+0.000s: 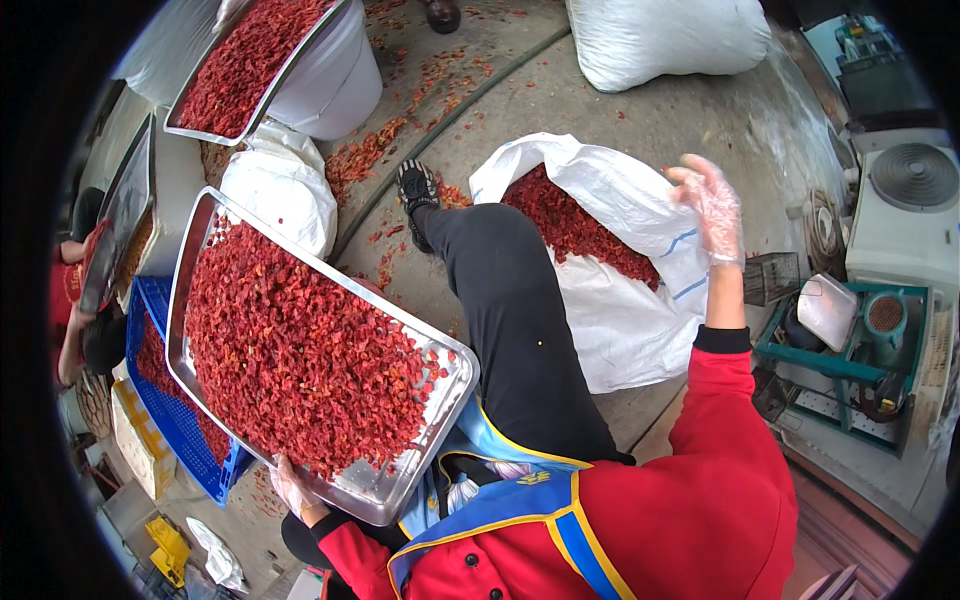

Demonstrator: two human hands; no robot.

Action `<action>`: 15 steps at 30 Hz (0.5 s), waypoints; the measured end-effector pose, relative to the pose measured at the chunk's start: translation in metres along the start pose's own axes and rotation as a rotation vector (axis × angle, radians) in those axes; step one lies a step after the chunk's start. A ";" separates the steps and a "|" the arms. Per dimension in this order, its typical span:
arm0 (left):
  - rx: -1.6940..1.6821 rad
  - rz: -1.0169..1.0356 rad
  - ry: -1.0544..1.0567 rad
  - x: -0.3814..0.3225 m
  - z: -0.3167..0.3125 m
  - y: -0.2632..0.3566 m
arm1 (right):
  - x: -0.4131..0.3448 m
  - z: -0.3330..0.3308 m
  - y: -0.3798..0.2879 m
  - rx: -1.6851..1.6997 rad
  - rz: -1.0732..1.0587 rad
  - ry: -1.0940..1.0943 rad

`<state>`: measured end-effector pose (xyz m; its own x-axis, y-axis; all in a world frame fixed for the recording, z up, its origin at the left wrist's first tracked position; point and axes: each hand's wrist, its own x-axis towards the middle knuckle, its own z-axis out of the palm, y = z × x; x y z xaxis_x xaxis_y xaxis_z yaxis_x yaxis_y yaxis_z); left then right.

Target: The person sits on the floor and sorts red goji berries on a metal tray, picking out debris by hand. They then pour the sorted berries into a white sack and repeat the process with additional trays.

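A metal tray (382,495) heaped with dried red pieces, perhaps chili or fruit, lies tilted across my lap. My left hand (294,486), in a clear plastic glove, grips its lower left edge, the fingertips partly hidden by the rim. My right hand (709,206), also gloved, is raised over the right side of a white woven sack (622,330). Its fingers are somewhat spread and blurred, and whether a small piece is between them is hard to tell. The sack's mouth gapes, showing darker red dried pieces (577,225) inside. My knee lies between tray and sack.
At upper left another heaped tray (259,124) rests by a white bucket (334,82). A blue crate (187,442) stands at left, near another person's hands (75,319) on a tray. A hose (450,116) crosses the floor. A full sack (667,37) lies ahead; a green metal frame (810,364) stands right.
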<state>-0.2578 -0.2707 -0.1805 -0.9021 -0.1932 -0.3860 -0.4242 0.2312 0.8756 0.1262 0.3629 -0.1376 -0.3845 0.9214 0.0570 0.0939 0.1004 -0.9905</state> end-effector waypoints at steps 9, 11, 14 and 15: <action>0.012 -0.051 0.017 0.002 -0.001 0.001 | -0.024 0.002 0.039 -1.347 -0.131 -0.204; 0.050 -0.106 -0.002 -0.001 0.002 0.009 | -0.049 0.015 0.080 -1.296 -0.226 -0.386; 0.071 -0.100 0.054 0.019 -0.013 -0.013 | -0.122 0.073 0.148 -1.186 -0.259 -0.450; 0.095 -0.112 0.040 0.013 -0.009 -0.009 | -0.147 0.090 0.174 -1.130 -0.292 -0.468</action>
<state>-0.2645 -0.2840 -0.1907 -0.8453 -0.2606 -0.4664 -0.5297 0.2950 0.7953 0.1161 0.2110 -0.3296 -0.7904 0.6121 -0.0232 0.5937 0.7562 -0.2752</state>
